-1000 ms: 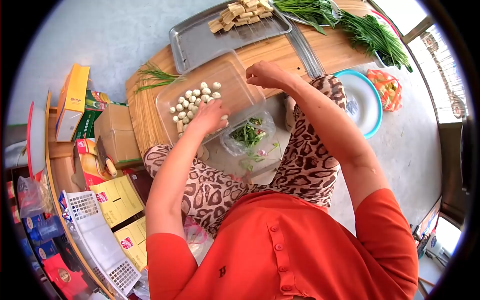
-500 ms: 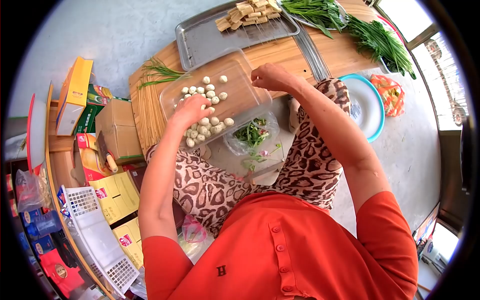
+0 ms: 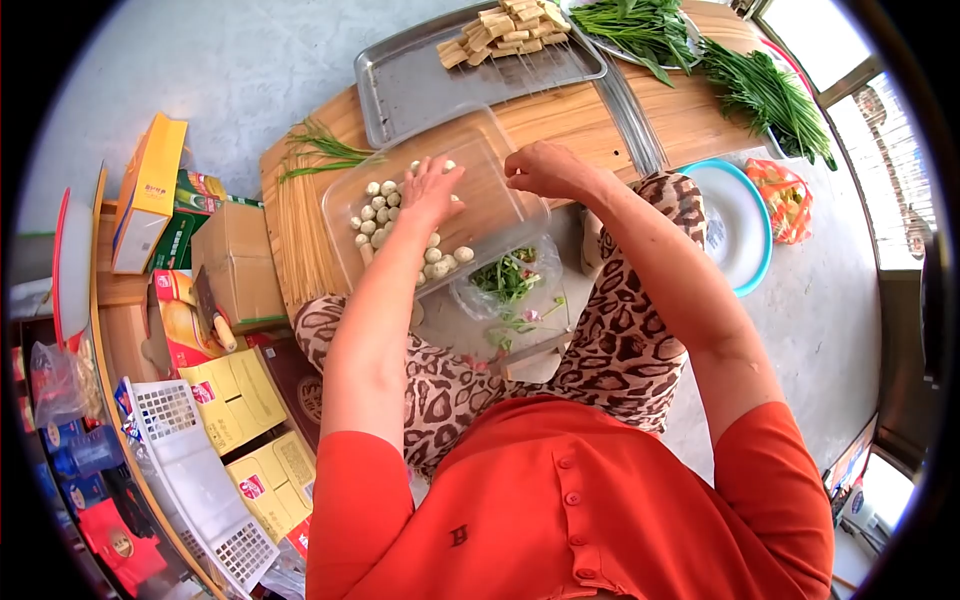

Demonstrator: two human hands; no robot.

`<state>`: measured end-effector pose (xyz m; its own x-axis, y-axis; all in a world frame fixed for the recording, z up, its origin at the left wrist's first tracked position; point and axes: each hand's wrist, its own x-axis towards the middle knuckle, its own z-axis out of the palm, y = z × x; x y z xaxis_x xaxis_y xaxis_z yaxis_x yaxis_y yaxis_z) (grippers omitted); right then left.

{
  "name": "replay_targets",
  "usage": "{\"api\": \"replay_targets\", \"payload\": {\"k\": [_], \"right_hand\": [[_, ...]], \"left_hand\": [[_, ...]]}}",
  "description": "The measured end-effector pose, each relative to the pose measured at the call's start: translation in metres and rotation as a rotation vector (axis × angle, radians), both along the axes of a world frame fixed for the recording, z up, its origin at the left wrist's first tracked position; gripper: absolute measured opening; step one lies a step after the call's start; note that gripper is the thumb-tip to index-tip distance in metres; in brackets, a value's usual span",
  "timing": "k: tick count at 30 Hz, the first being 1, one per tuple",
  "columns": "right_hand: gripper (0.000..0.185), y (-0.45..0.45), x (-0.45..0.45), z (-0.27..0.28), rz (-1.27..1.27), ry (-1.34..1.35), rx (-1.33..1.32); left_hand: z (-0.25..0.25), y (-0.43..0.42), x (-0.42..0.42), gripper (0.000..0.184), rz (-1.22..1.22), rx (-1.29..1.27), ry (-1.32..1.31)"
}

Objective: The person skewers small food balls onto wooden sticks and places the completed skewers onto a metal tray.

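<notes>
Several small, pale, speckled balls (image 3: 388, 188) lie in a clear plastic box (image 3: 487, 135) on the wooden table. Over the box's far part, my left hand (image 3: 433, 190) reaches across the balls with its fingers spread, hiding some of them. My right hand (image 3: 548, 170) is by the box's right edge, its fingers curled together; what they hold, if anything, is hidden. Behind the box, a metal tray (image 3: 410, 95) bears a pile of skewered tan pieces (image 3: 505, 35). A bundle of thin metal skewers (image 3: 632, 115) lies to the right of my right hand.
Green leafy stalks (image 3: 755, 90) lie at the table's right end, and thin green stems (image 3: 320, 155) at its left. A plastic bag of greens (image 3: 510, 275) sits below the box. A blue-rimmed basin (image 3: 765, 225) is on the right; cardboard boxes (image 3: 240, 255) stand left.
My left hand has moved right and farther over the box, from closed among the balls to fingers spread. My right hand stays near the box's right edge. The view has shifted slightly.
</notes>
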<state>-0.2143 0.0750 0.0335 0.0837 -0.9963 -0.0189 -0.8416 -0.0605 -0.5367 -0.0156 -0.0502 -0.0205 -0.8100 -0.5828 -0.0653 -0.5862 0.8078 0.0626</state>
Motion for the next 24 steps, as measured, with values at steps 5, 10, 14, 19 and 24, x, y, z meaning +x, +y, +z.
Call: {"api": "replay_targets", "payload": {"k": [5,10,14,19,24], "right_hand": [[0.022,-0.001,0.004,0.013,-0.034,-0.016,0.116],[0.022,-0.001,0.006,0.011,-0.018,-0.023,0.109],[0.021,0.000,0.006,0.006,-0.005,0.001,0.113],[0.021,0.004,0.011,0.000,-0.005,0.046,0.080],[0.020,0.007,0.014,-0.004,-0.025,0.028,0.121]], "left_hand": [[0.001,-0.022,0.028,0.043,0.119,0.115,-0.085],[0.036,-0.020,0.053,0.025,0.001,0.298,-0.120],[0.057,-0.020,0.084,0.024,-0.161,0.372,0.171],[0.070,-0.010,0.121,0.018,-0.005,0.159,0.409],[0.081,0.007,0.114,0.018,0.201,0.107,0.597]]}}
